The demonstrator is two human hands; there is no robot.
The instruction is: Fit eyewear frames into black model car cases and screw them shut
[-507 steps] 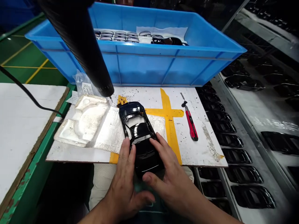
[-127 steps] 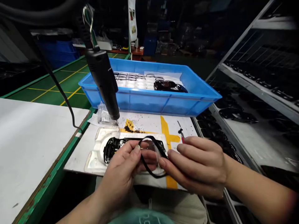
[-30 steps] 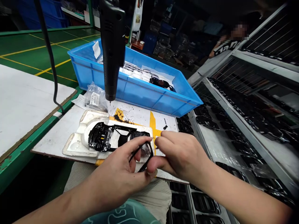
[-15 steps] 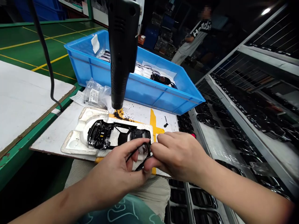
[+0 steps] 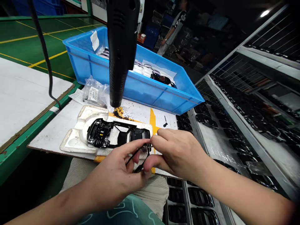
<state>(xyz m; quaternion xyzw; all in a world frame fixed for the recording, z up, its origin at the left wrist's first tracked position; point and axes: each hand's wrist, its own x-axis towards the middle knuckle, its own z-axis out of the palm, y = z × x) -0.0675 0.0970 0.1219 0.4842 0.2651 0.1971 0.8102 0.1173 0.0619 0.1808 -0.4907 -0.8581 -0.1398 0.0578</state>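
Observation:
Both my hands sit over the front of the board. My left hand (image 5: pixel 114 170) and my right hand (image 5: pixel 179 153) pinch a clear window piece with a thin black frame (image 5: pixel 138 159) between them, and fingers hide part of it. Just beyond my fingertips, a gloss-black model car body shell (image 5: pixel 100 133) lies on its side or open face in a white foam tray (image 5: pixel 76 125), apart from my hands. A black heat gun (image 5: pixel 119 53) hangs above the board, its nozzle pointing down at dark specks.
The white board (image 5: pixel 50 140) has a yellow tape cross and scattered dark crumbs. A blue crate (image 5: pixel 145 90) of window pieces stands behind it, beside a plastic bag (image 5: pixel 93 93). Racks of black parts (image 5: pixel 206 121) lie right; a white table (image 5: pixel 23 103) lies left. A person (image 5: pixel 174 28) stands far back.
The window piece has come closer to my body and tilted, now held lower over the tray's front edge. The view has swung slightly, and the distant person stands further left.

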